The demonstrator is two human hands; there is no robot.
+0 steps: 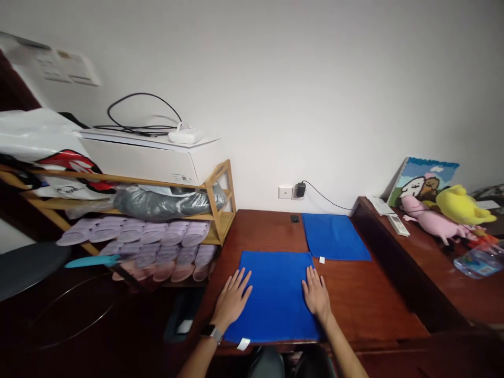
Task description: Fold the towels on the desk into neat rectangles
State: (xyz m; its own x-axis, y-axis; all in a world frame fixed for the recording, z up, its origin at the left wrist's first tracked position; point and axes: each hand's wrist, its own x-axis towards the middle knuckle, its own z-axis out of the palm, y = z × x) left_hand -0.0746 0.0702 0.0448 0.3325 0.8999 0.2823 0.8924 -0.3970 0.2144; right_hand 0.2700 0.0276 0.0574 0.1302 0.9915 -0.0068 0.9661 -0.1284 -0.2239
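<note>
A blue cloth [277, 299] lies flat on the reddish-brown wooden table [260, 228], a white tag sticking out at its lower left corner. My left hand [232, 299] rests with spread fingers on the cloth's left edge; a watch is on that wrist. On the right edge of the same cloth lies my right hand [316, 295], palm down, fingers stretched out. Neither hand grips anything. Behind and to the right, a second blue cloth [334, 236] lies flat, with a small white tag at its near left corner.
A wooden rack [220, 220] with slippers [145, 231] and a white box [145, 157] stands at the left. At the right, a raised surface [437, 268] holds a pink plush [433, 223], a yellow plush [460, 205], a remote [398, 224] and a plastic bottle [478, 261].
</note>
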